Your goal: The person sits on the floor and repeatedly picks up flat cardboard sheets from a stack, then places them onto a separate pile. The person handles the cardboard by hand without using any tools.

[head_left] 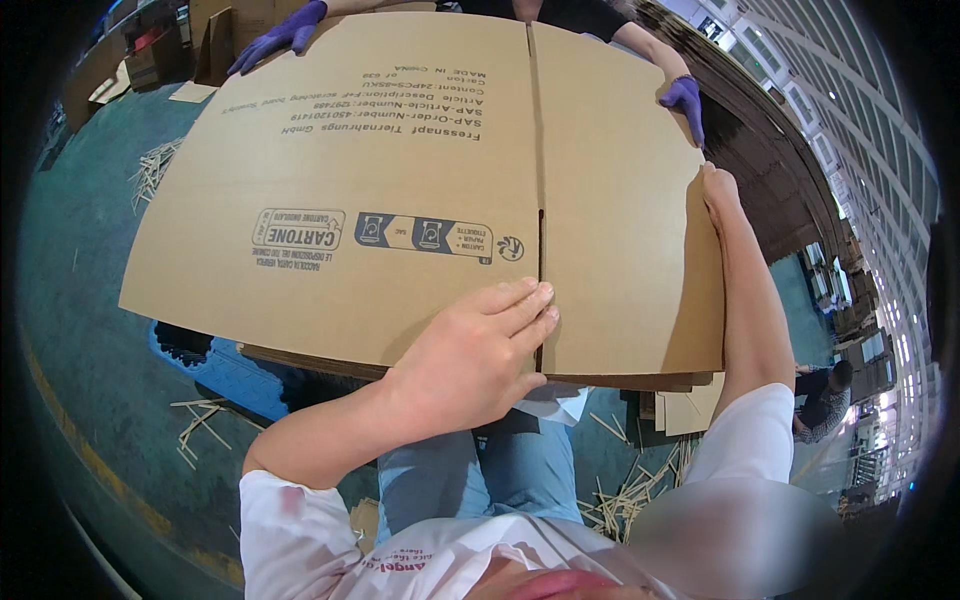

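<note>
A large flat brown cardboard carton (330,180) with dark printing lies spread before me, a slot and crease line running from its near edge to its far edge. My left hand (475,345) rests on top of it by the near end of the slot, fingers stretched out and nothing held. At the right edge of the board, toward the far side, my right hand (718,190) is closed with its fingertips on the edge. More cardboard layers (320,362) show beneath the near edge.
Across the board, a co-worker's purple-gloved hands (280,38) touch its far corners. A blue plastic object (225,370) stands under the left side. Cardboard strips (640,490) litter the green floor. Stacked cardboard (770,140) is at the far right, and another person (825,400) is beyond.
</note>
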`<state>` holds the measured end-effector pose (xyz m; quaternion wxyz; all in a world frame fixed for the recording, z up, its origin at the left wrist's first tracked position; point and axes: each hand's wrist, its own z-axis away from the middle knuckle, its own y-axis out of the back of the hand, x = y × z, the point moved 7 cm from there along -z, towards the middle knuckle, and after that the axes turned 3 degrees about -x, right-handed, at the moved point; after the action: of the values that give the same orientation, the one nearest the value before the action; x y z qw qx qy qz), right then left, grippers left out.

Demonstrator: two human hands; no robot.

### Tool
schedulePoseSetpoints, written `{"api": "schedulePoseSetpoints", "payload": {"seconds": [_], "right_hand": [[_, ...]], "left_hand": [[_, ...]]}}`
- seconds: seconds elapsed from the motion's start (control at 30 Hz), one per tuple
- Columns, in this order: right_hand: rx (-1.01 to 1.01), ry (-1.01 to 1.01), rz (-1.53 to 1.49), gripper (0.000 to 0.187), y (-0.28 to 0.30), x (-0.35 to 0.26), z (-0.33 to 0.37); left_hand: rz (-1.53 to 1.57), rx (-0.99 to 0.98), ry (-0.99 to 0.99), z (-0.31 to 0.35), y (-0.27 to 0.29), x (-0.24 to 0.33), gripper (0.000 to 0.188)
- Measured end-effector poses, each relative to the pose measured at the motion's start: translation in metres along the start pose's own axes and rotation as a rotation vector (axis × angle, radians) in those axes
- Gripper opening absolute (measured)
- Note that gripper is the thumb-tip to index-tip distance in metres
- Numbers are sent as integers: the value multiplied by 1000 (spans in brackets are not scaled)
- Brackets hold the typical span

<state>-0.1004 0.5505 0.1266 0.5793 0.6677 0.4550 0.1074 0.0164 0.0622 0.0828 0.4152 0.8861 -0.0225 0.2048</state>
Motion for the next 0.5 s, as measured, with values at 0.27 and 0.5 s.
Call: {"api": "schedulePoseSetpoints", "payload": {"seconds": [0.27, 0.5], "right_hand": [[-51, -39, 327, 49, 6, -38, 46], [-95, -89, 184, 46, 6, -48, 66]], "left_hand": [[-56, -42, 6, -1, -6, 2, 52], [-73, -30, 35, 4, -1, 8, 51]]}}
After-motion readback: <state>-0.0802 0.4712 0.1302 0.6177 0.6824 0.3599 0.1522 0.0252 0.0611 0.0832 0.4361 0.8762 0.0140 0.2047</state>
